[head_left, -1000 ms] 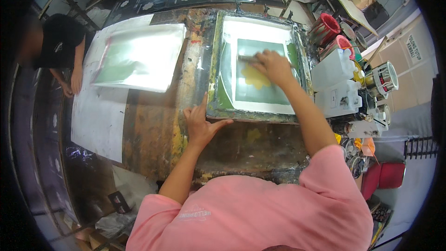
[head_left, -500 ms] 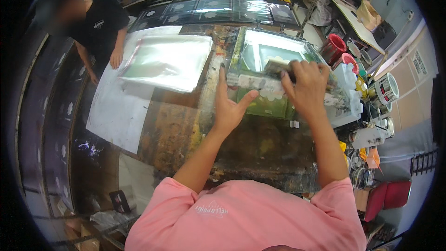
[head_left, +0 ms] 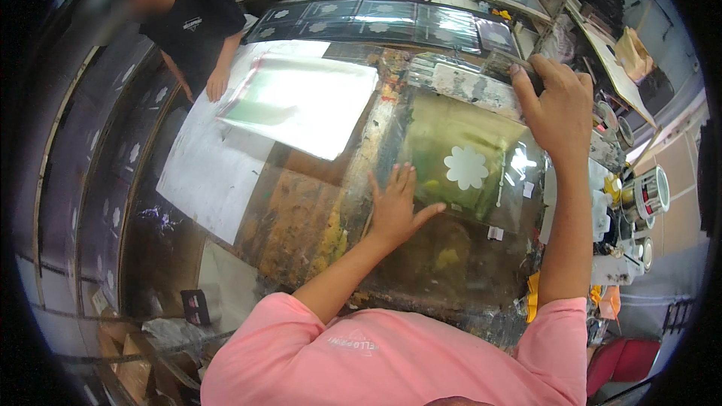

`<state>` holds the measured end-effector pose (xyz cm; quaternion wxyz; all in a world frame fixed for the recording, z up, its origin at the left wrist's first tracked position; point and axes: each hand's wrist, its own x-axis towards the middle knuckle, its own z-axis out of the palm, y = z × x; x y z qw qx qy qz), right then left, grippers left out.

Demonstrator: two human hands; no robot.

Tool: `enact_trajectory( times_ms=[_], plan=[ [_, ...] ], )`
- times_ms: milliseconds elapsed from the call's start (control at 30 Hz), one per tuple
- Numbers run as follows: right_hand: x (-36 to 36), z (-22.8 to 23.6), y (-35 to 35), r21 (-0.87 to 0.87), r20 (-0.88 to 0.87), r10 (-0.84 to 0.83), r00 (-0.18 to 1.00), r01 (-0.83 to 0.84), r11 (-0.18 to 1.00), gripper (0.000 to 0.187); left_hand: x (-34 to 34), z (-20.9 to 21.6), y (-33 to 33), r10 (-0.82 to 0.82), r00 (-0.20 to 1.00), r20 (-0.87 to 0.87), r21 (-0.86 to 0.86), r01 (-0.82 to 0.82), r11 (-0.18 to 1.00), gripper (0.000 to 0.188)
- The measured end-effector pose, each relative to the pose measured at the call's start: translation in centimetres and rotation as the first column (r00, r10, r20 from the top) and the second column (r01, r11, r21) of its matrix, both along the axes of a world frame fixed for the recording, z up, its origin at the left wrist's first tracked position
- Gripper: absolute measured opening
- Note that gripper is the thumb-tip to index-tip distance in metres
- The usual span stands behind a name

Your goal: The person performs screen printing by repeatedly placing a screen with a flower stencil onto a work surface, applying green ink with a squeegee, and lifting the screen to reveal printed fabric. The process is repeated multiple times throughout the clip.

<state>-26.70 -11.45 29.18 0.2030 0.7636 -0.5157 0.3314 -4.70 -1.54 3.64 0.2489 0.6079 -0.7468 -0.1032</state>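
My right hand (head_left: 558, 105) is raised at the far right of the work table, its fingers closed on a dark block that looks like a squeegee (head_left: 508, 68). It is against the tilted-up, ink-stained screen frame (head_left: 466, 89), whose near edge faces me. Whether the fingers also grip the frame is hidden. Below lies a clear plastic sheet (head_left: 429, 131) bearing a white flower shape (head_left: 465, 168). My left hand (head_left: 395, 207) is open, fingers spread, palm down at the sheet's near left corner.
A stack of clear sheets (head_left: 308, 105) lies on white paper (head_left: 203, 173) to the left. Beyond it stands another person (head_left: 199, 30). Racks hold flower-printed sheets (head_left: 383, 19) at the back. Paint cans (head_left: 648, 192) crowd the right side. Small white tabs (head_left: 495, 233) sit on the table.
The screen frame has swung up and away, baring the white flower on the sheet. My right hand rose with it; my left hand came down from the frame's left side to the sheet's corner.
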Motion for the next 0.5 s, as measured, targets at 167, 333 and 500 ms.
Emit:
enact_trajectory(
  times_ms=[167, 333, 500],
  plan=[
    [0.0, 1.2, -0.8, 0.039, 0.015, 0.002, 1.0, -0.002, 0.999, 0.042, -1.9, 3.6, -4.8, -0.119, 0.976, -0.182, -0.192, 0.083, 0.978, 0.05],
    [0.0, 1.0, -0.3, 0.093, -0.034, -0.041, 0.999, 0.044, 0.995, 0.042, 2.0, 6.0, -5.9, 0.026, 0.921, -0.389, -0.238, -0.127, 0.963, 0.041],
    [-0.1, 0.3, -0.1, 0.039, -0.035, -0.038, 0.999, 0.039, 0.998, 0.043, 12.5, 7.9, -5.7, 0.237, 0.878, -0.415, -0.244, -0.359, 0.901, 0.041]
  ],
)
